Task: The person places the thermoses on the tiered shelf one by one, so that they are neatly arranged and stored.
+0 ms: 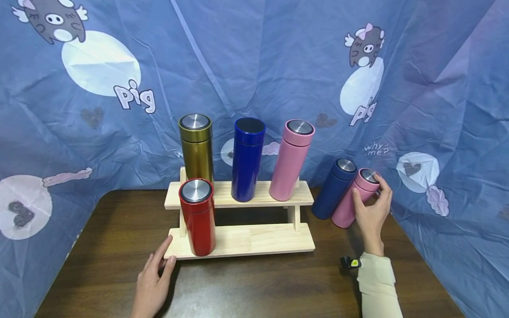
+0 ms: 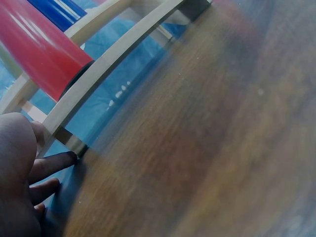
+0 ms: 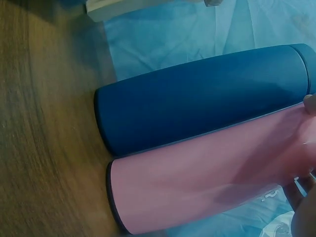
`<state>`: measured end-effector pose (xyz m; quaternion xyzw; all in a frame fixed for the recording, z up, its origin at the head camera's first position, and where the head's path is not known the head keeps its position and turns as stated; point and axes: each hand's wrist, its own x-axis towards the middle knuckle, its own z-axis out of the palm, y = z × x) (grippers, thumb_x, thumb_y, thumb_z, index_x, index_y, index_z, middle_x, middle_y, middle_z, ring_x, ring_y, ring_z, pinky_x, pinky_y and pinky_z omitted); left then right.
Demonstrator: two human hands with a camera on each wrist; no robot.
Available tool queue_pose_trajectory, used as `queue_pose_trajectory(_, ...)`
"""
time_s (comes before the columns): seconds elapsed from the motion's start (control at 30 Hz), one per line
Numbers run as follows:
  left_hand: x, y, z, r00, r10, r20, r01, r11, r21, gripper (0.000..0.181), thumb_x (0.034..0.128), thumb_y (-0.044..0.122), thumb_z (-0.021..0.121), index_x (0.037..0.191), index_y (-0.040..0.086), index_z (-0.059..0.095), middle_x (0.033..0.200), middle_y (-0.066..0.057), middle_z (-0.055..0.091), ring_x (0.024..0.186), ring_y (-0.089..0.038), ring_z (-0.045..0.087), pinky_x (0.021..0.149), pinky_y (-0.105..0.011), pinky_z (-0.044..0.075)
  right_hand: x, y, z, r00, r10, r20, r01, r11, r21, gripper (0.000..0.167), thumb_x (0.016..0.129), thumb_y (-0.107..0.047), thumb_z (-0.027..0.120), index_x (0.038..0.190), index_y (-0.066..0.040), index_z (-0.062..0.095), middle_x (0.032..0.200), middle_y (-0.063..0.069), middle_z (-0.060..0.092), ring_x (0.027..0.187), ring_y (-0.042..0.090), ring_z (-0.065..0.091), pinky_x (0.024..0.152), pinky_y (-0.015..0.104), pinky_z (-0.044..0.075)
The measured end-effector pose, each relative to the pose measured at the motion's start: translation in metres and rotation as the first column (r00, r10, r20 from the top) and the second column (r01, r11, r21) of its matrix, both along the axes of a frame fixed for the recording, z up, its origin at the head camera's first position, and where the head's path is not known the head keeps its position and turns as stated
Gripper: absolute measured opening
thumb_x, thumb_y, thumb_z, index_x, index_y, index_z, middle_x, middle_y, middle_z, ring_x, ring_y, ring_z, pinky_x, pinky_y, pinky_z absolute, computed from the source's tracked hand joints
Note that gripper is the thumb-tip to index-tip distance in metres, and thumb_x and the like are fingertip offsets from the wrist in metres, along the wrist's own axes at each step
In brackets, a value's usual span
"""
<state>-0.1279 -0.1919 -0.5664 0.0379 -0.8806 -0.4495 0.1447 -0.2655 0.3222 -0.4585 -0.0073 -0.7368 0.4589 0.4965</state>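
Observation:
My right hand (image 1: 373, 216) grips a pink thermos bottle (image 3: 207, 173) around its upper part, close to the silver-topped lid. That bottle stands on the table against a matte dark blue thermos bottle (image 1: 335, 190). At the left, my left hand (image 1: 153, 280) holds the left end of a two-tier wooden rack (image 1: 258, 238), thumb at the front corner. A red thermos bottle (image 1: 202, 232) stands on the lower tier near that hand. Along the upper tier stand a gold bottle (image 1: 197, 159), a shiny blue bottle (image 1: 247, 163) and another pink bottle (image 1: 290, 165).
The rack stands on a dark wood table (image 1: 254, 291) near its back edge. Blue printed cloth (image 1: 246, 57) hangs behind and along both sides. A small black object with a yellow-green face (image 1: 351, 263) is at my right wrist.

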Motion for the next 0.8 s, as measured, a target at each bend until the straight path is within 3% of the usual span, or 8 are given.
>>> queue_pose_trajectory(0.5,0.0003,0.0004,-0.0016,1.000,-0.002,-0.013,0.002,1.000,-0.004,0.053,0.1132,0.020,0.065,0.165,0.014,0.054,0.146,-0.029,0.067,0.122,-0.049,0.074,0.128,-0.073,0.033,0.0034,0.0013,0.0041,1.000,-0.016,-0.009,0.016,1.000,-0.008,0.061,0.084,0.007,0.085,0.142,0.008,0.064,0.143,0.029,0.064,0.119,-0.001,0.056,0.097,0.015,0.050)
queue_pose_trajectory(0.8,0.0004,0.0010,-0.0005,1.000,0.005,-0.009,-0.005,1.000,-0.005,0.053,0.1130,0.019,0.065,0.164,0.014,0.054,0.138,-0.031,0.072,0.121,-0.049,0.075,0.128,-0.072,0.033,0.0065,0.0040,0.0088,0.997,-0.039,-0.063,0.040,0.999,0.021,0.059,0.078,0.006,0.089,0.133,0.009,0.069,0.130,0.013,0.072,0.115,-0.002,0.059,0.091,0.012,0.051)
